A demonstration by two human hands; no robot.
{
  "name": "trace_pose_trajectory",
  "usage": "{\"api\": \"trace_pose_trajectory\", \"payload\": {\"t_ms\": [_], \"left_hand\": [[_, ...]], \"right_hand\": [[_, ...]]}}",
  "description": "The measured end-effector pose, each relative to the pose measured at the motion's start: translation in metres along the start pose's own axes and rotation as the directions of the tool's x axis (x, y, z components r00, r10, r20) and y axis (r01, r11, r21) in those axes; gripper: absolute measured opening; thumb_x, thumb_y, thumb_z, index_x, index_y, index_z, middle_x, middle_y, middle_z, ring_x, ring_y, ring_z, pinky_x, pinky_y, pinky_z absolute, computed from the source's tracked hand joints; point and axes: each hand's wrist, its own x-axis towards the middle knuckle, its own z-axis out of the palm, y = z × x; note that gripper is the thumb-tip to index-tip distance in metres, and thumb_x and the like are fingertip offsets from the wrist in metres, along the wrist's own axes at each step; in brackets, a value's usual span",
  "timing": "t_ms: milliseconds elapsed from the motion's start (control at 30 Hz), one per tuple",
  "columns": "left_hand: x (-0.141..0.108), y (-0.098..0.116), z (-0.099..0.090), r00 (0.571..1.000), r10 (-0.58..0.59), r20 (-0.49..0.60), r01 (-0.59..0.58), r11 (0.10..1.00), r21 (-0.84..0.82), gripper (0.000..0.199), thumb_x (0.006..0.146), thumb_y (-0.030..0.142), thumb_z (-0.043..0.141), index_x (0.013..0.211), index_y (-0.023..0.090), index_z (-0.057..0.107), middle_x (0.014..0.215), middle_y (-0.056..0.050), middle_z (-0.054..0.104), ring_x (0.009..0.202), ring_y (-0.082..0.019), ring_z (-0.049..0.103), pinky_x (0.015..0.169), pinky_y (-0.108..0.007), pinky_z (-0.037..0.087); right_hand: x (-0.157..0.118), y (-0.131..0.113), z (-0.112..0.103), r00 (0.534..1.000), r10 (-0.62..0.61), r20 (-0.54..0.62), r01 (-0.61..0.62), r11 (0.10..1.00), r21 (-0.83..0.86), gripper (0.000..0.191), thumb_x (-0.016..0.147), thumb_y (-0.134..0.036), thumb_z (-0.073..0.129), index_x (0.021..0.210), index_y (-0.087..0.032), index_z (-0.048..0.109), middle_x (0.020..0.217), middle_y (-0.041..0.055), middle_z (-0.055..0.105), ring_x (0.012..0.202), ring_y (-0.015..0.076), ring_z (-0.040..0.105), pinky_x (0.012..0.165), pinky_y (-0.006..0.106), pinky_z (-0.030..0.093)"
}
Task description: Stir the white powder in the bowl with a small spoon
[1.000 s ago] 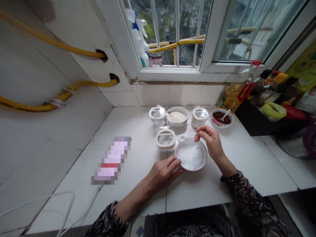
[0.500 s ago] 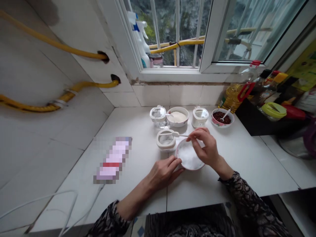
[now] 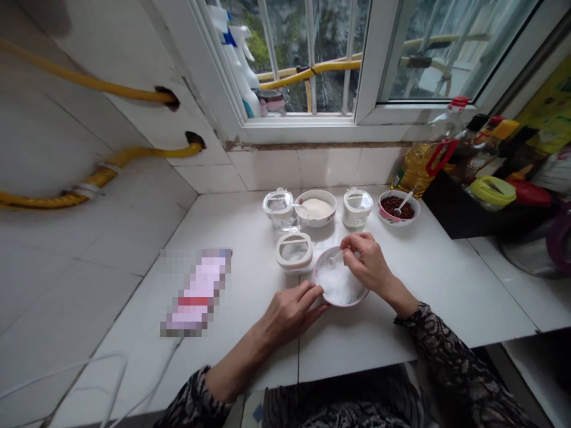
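A small white spoon [image 3: 335, 258] is pinched in my right hand [image 3: 366, 261], its tip in a bowl of white granules [image 3: 341, 286]. My left hand [image 3: 292, 310] rests against the bowl's left rim, with thumb and fingers around its edge. Just left of that bowl stands a clear jar with a white-rimmed lid [image 3: 294, 252]. Behind are another clear jar [image 3: 279, 208], a bowl of pale powder [image 3: 316, 208], a white-lidded jar [image 3: 357, 208] and a bowl of dark red flakes [image 3: 398, 208] with a white spoon in it.
A blurred-out phone [image 3: 196, 291] with a white cable lies on the counter at the left. An oil bottle [image 3: 428, 148] and a black rack [image 3: 455, 205] of condiments stand at the right. Yellow pipes [image 3: 89, 80] run along the left wall; a barred window is behind.
My right hand has brought the spoon from over the jar's lid back to the bowl, its tip now among the granules. The whole view has shifted slightly.
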Motion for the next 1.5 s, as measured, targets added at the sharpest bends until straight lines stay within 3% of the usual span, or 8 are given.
{"api": "trace_pose_trajectory", "payload": {"t_ms": [167,333,733,900,1000,1133,1300,1500], "left_hand": [[0.001,0.0,0.0,1.0,0.006,-0.006,-0.005,1.0,0.006,0.017,0.101,0.03,0.045,0.106,0.014,0.052,0.08,-0.005,0.064,0.061,-0.014,0.063,0.05,-0.022,0.049],[-0.001,0.0,0.001,1.0,0.005,-0.001,-0.005,1.0,0.005,0.018,0.101,0.03,0.045,0.106,0.014,0.052,0.081,-0.005,0.064,0.062,-0.014,0.063,0.051,-0.021,0.05],[-0.003,-0.001,0.004,1.0,0.001,-0.008,-0.001,1.0,0.007,0.017,0.1,0.03,0.047,0.106,0.015,0.052,0.081,-0.005,0.064,0.061,-0.014,0.062,0.05,-0.022,0.049],[-0.003,-0.001,0.004,1.0,-0.001,0.001,0.001,1.0,0.005,0.017,0.099,0.029,0.047,0.105,0.015,0.053,0.081,-0.005,0.064,0.062,-0.014,0.063,0.05,-0.022,0.049],[-0.003,-0.001,0.004,1.0,-0.004,0.005,0.004,1.0,0.009,0.017,0.098,0.029,0.048,0.105,0.015,0.054,0.081,-0.005,0.063,0.061,-0.014,0.062,0.049,-0.022,0.048],[-0.002,-0.001,0.003,1.0,-0.004,-0.004,0.004,1.0,0.02,0.017,0.099,0.03,0.047,0.104,0.015,0.054,0.08,-0.004,0.063,0.059,-0.013,0.061,0.048,-0.021,0.047],[-0.002,-0.001,0.003,1.0,-0.004,0.006,0.004,1.0,0.007,0.017,0.099,0.03,0.047,0.106,0.015,0.053,0.082,-0.005,0.064,0.062,-0.014,0.063,0.051,-0.022,0.049],[-0.003,-0.001,0.003,1.0,-0.008,0.006,0.008,1.0,-0.011,0.016,0.098,0.028,0.05,0.107,0.015,0.052,0.081,-0.004,0.064,0.062,-0.013,0.063,0.052,-0.021,0.049]], "right_hand": [[0.002,0.002,-0.007,0.98,0.199,-0.014,-0.194,0.968,0.162,0.012,0.072,-0.015,0.047,0.068,-0.022,0.056,0.054,-0.0019,0.061,0.061,0.0169,0.054,0.073,0.033,0.044],[0.006,0.006,-0.009,0.916,0.394,0.074,-0.383,0.804,0.454,0.008,0.07,-0.023,0.05,0.07,-0.02,0.058,0.047,-0.004,0.057,0.047,0.0131,0.051,0.055,0.027,0.041],[0.01,0.007,-0.008,0.87,0.477,0.123,-0.436,0.629,0.643,0.007,0.069,-0.025,0.056,0.071,-0.019,0.058,0.049,-0.0024,0.062,0.049,0.013,0.055,0.057,0.027,0.045],[0.004,-0.01,0.001,0.953,0.303,0.02,-0.254,0.758,0.601,0.013,0.086,-0.034,0.056,0.09,-0.021,0.054,0.071,0.002,0.072,0.061,0.015,0.062,0.065,0.031,0.05],[-0.001,-0.021,0.01,0.999,0.017,-0.037,-0.004,0.94,0.34,0.007,0.092,-0.023,0.05,0.096,-0.022,0.056,0.084,0.0047,0.074,0.076,0.0176,0.066,0.08,0.036,0.049],[-0.003,-0.025,0.012,0.949,-0.313,0.043,0.31,0.948,0.065,0.017,0.091,-0.011,0.044,0.094,-0.021,0.058,0.082,0.0038,0.072,0.072,0.0177,0.064,0.087,0.04,0.046],[-0.001,-0.018,-0.009,0.982,-0.141,-0.127,0.157,0.98,0.123,0.013,0.086,-0.013,0.051,0.088,-0.022,0.059,0.075,0.0017,0.069,0.075,0.0188,0.063,0.076,0.034,0.048],[0.002,-0.001,-0.016,0.998,-0.036,-0.05,0.037,0.999,0.013,0.015,0.074,-0.012,0.049,0.069,-0.023,0.058,0.056,-0.002,0.058,0.059,0.0165,0.053,0.07,0.032,0.046]]}}
